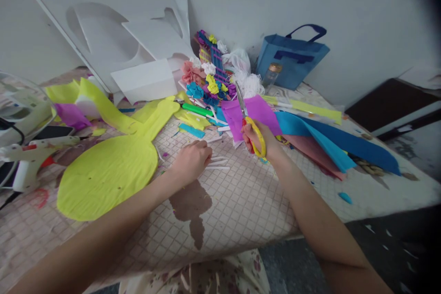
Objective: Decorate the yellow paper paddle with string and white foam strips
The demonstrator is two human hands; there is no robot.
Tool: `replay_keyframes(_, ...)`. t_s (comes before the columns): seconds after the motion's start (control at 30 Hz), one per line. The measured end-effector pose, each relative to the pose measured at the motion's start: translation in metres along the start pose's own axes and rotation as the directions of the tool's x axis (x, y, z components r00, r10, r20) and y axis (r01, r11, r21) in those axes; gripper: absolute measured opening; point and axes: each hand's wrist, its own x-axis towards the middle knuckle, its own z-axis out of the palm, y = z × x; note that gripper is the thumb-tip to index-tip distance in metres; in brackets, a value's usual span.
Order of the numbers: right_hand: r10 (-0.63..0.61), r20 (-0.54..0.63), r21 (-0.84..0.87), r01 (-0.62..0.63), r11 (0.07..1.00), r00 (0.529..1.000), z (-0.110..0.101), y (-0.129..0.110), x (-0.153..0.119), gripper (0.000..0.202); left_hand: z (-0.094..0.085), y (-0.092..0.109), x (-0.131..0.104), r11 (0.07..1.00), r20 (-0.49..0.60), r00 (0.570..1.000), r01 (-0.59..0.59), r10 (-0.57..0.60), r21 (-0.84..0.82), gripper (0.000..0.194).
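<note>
My right hand (257, 138) is closed on the scissors (257, 137), whose red and yellow handles sit in my fingers and whose metal blades point up and away over a purple sheet (260, 110). My left hand (193, 161) rests low over the table with its fingers curled in; whatever it may hold is hidden. Beside its fingertips lie several thin white strips (217, 162). Left of that hand is a yellow guitar-shaped piece (110, 172) lying flat. A green cutter (197, 110) and a short blue strip (191, 130) lie beyond my hands.
Blue sheets (344, 140) spread along the right side of the table (241, 211). Paper flowers (212, 83), a glass jar (272, 76) and a blue bag (292, 62) stand at the back. White boards (103, 32) lean on the wall; a glue gun (31, 161) lies left.
</note>
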Motion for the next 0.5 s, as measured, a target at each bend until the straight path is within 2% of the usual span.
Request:
replay_keyframes(0.07, -0.014, 0.012, -0.045, 0.014, 0.999, 1.000, -0.001, 0.002, 0.000, 0.054, -0.002, -0.004, 0.000, 0.999, -0.033, 0.999, -0.003, 0.001, -0.041, 0.017)
replay_keyframes(0.17, -0.103, 0.064, -0.148, 0.111, 0.983, 0.993, -0.001, 0.000, -0.004, 0.045, -0.009, -0.018, -0.001, 0.972, -0.176, 0.982, 0.027, -0.069, -0.232, 0.011)
replay_keyframes(0.27, -0.204, 0.161, -0.230, 0.238, 0.944, 0.966, 0.002, -0.007, -0.015, 0.033, -0.019, -0.037, -0.001, 0.872, -0.317, 0.913, 0.080, -0.258, -0.482, 0.009)
replay_keyframes(0.33, -0.224, 0.256, -0.280, 0.294, 0.914, 0.940, 0.006, -0.012, -0.023, 0.028, -0.022, -0.046, -0.001, 0.789, -0.362, 0.860, 0.073, -0.360, -0.610, 0.011)
replay_keyframes(0.4, -0.209, 0.324, -0.364, 0.325, 0.873, 0.923, 0.010, -0.015, -0.030, 0.027, -0.023, -0.052, -0.001, 0.720, -0.393, 0.824, 0.026, -0.408, -0.694, 0.015)
replay_keyframes(0.5, -0.167, 0.312, -0.491, 0.309, 0.815, 0.935, 0.015, -0.017, -0.034, 0.026, -0.020, -0.055, 0.001, 0.661, -0.403, 0.811, -0.028, -0.424, -0.750, 0.026)
